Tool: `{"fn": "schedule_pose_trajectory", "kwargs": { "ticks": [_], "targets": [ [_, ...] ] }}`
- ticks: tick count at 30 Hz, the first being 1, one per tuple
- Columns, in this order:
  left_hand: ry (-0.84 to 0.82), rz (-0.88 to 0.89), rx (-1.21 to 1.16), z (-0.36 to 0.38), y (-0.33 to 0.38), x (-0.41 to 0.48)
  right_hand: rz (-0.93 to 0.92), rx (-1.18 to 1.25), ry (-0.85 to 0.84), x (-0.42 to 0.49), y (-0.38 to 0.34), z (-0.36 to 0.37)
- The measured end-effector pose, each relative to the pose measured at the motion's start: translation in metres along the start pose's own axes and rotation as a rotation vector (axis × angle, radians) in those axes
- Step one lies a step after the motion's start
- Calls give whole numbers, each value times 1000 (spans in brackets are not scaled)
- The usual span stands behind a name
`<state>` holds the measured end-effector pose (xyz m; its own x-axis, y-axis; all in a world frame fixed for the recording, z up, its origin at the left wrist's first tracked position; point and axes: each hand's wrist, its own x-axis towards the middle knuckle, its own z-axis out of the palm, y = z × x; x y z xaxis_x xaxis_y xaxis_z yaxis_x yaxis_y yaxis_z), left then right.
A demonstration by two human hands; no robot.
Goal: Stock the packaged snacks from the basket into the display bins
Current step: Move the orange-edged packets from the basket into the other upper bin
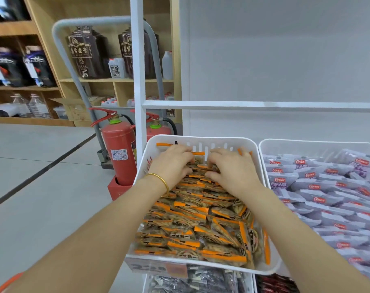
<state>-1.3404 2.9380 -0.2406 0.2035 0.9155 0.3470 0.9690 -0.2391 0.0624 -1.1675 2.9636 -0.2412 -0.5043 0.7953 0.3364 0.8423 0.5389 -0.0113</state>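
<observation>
We are settling snack packets [201, 218] in the white bin [203, 138]. Our left hand [171, 163] and right hand [232, 168] rest on the far packets, fingers bent; whether they grip any, we cannot tell. Next we probably need more from the basket.

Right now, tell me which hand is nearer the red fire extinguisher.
Left. The left hand rests on orange packets toward the left of the white bin, nearest the fire extinguisher; the right hand is farther right, toward the purple packets.
</observation>
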Motion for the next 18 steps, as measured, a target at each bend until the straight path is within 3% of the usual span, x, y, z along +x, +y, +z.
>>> {"fn": "schedule_pose_trajectory", "kwargs": {
  "ticks": [11,15,18],
  "targets": [
    [79,-106,-130,12,2,5,140,-237,120,3,-5,13],
    [146,-139,-200,9,1,7,142,-180,191,12,5,9],
    [97,-173,-144,15,2,10,92,-149,26,12,1,6]
  ]
}}
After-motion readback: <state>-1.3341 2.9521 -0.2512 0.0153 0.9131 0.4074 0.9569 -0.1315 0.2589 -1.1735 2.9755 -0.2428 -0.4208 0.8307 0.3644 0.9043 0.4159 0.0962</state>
